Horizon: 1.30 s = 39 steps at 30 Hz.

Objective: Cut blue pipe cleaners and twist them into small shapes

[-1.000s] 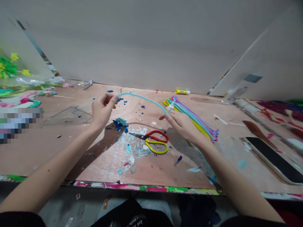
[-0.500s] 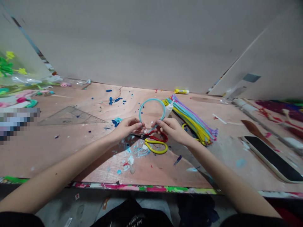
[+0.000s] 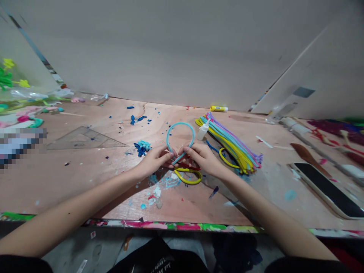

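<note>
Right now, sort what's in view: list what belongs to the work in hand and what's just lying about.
Work in hand:
- light-blue pipe cleaner, looped between left hand and right hand
- probably the bundle of pipe cleaners
- probably the scissors, partly hidden by the hands

Apparently lying about:
- phone
- set square
- glue stick

Left hand (image 3: pixel 157 158) and right hand (image 3: pixel 202 156) pinching light-blue stem (image 3: pixel 181 123), holding it looped; scissors (image 3: pixel 191 183) lying partly hidden below both, white bottle (image 3: pixel 203 131) sitting just beyond right hand, blue cluster (image 3: pixel 142 148) lying beside left hand.
</note>
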Each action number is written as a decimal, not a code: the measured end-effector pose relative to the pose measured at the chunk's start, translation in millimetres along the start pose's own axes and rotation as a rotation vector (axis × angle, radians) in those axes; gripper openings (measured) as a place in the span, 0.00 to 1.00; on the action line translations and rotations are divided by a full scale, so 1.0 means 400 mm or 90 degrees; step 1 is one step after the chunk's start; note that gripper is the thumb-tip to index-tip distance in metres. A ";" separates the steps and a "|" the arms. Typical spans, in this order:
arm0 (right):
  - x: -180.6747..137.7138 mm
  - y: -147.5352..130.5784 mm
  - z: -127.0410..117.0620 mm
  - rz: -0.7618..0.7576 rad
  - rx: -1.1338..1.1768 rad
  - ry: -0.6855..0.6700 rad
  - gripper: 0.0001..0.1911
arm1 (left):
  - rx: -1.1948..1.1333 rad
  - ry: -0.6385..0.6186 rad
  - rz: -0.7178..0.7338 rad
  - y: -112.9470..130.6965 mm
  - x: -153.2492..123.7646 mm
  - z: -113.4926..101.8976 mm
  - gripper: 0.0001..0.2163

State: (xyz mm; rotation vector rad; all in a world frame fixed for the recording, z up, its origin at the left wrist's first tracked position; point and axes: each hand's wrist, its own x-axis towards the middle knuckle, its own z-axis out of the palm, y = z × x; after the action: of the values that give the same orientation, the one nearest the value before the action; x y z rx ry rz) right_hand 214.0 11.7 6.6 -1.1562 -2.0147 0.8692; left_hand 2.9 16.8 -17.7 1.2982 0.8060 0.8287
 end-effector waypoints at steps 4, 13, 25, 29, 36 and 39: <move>-0.001 -0.008 0.002 0.022 0.057 0.004 0.26 | -0.019 -0.006 -0.025 -0.002 -0.003 0.004 0.12; 0.003 -0.011 0.007 0.081 0.220 -0.002 0.26 | -0.055 0.000 -0.078 -0.008 -0.003 0.008 0.08; 0.000 -0.006 0.013 0.065 0.203 0.046 0.21 | -0.046 -0.007 -0.080 -0.025 0.005 -0.002 0.11; -0.001 -0.006 0.015 0.055 0.184 0.067 0.21 | -0.040 -0.003 -0.072 -0.032 0.009 -0.006 0.11; 0.002 -0.008 0.019 0.060 0.193 0.080 0.22 | -0.035 -0.001 -0.048 -0.042 0.012 -0.007 0.12; 0.004 -0.005 0.022 0.063 0.206 0.080 0.22 | -0.021 -0.001 -0.052 -0.036 0.010 -0.005 0.11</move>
State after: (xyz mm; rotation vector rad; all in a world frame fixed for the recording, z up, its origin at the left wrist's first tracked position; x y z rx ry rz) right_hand 205.5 10.3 3.3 -1.1023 -1.6542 1.0977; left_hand 4.2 19.9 -32.4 1.2288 0.8346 0.7728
